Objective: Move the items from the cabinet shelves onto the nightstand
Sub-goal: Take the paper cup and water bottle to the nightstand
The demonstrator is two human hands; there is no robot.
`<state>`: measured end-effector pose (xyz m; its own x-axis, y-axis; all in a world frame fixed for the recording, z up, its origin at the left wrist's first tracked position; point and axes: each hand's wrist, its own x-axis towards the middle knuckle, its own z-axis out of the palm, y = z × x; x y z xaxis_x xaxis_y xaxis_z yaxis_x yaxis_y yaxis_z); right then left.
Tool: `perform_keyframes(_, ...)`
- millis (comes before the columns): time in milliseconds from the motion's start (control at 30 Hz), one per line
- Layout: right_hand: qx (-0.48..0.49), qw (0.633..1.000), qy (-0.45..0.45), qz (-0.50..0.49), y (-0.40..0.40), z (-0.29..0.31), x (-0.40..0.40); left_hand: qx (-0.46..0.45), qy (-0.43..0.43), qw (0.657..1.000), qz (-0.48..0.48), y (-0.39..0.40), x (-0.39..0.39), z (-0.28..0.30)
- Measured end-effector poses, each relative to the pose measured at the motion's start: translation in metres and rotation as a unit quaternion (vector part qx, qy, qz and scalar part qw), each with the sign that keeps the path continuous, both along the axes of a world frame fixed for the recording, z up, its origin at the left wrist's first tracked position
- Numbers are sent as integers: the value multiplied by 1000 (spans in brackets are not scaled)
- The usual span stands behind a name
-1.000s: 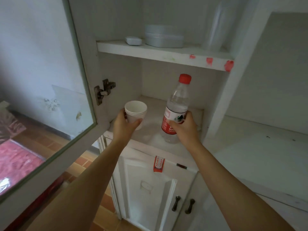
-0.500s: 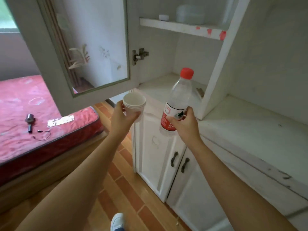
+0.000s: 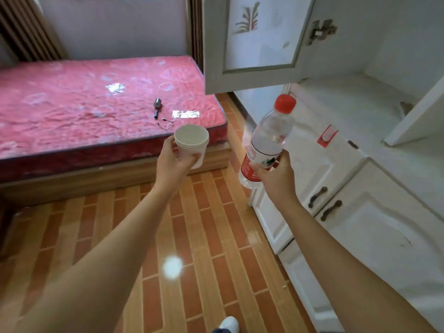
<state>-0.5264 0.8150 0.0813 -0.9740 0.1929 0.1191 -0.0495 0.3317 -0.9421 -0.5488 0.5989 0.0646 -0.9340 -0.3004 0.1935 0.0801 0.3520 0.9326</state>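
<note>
My left hand (image 3: pixel 171 162) grips a stack of white paper cups (image 3: pixel 191 144), held upright over the floor in front of the bed. In my right hand (image 3: pixel 276 176) is a clear water bottle (image 3: pixel 269 140) with a red cap and red label, tilted to the right, beside the white cabinet (image 3: pixel 360 188). The cabinet's lower shelf (image 3: pixel 348 97) lies at the upper right with nothing visible on it. Its glass door (image 3: pixel 252 44) hangs open above the hands. No nightstand is in view.
A bed with a red mattress (image 3: pixel 84 104) fills the upper left, with a small metal object and cord (image 3: pixel 157 105) lying on it. Wood-pattern floor (image 3: pixel 192 236) stretches between bed and cabinet. My white shoe (image 3: pixel 229 324) shows at the bottom.
Both hands have pulled the cups and bottle out of the cabinet shelf and away to the left. The view has swung left and down toward the bed and floor.
</note>
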Motion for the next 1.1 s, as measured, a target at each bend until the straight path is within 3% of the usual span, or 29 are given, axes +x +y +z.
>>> perform_keyframes(567,-9,970,-29,240,-153,-33,181,-3,-70,968,240,-154,309,-34)
perform_keyframes(867,37,939,-38,339,-196,-38,215,23,-67,935,348,-167,391,-38)
perform_keyframes(1100,11,914,-40,404,-214,-46,212,41,-70,909,409,-161,412,-40)
